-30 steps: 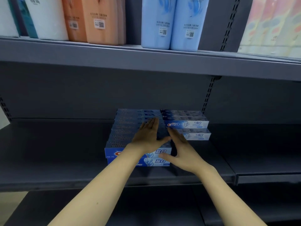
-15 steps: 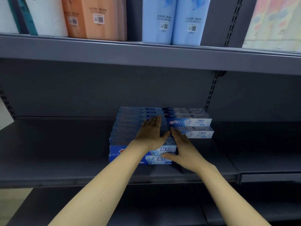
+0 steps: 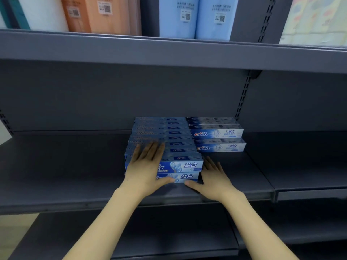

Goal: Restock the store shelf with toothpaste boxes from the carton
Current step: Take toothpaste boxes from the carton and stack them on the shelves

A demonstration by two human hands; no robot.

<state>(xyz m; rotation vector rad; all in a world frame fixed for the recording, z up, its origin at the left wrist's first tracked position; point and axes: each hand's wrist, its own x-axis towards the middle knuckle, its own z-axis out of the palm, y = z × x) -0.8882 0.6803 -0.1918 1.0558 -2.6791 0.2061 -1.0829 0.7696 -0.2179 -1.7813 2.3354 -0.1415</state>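
Note:
A block of blue toothpaste boxes [image 3: 180, 166] lies two layers high on the dark grey shelf [image 3: 65, 177], running from the front towards the back wall. Beside it on the right stands a shorter stack of paler blue toothpaste boxes [image 3: 218, 139]. My left hand [image 3: 145, 166] lies flat with straight fingers on the top front box, its thumb against the lower box's face. My right hand [image 3: 212, 177] rests with straight fingers against the right end of the front boxes, thumb at their lower front corner. The carton is out of view.
The shelf above [image 3: 169, 51] holds tall packs in white, orange and light blue [image 3: 195, 15]. A slotted upright [image 3: 243, 94] runs down the back wall right of the boxes. A lower shelf [image 3: 169, 231] sits beneath my forearms. A neighbouring shelf section [image 3: 309, 177] adjoins on the right.
My left hand slid left and towards the front edge of the top boxes. My right hand drew back along the right end of the block. The boxes barely moved.

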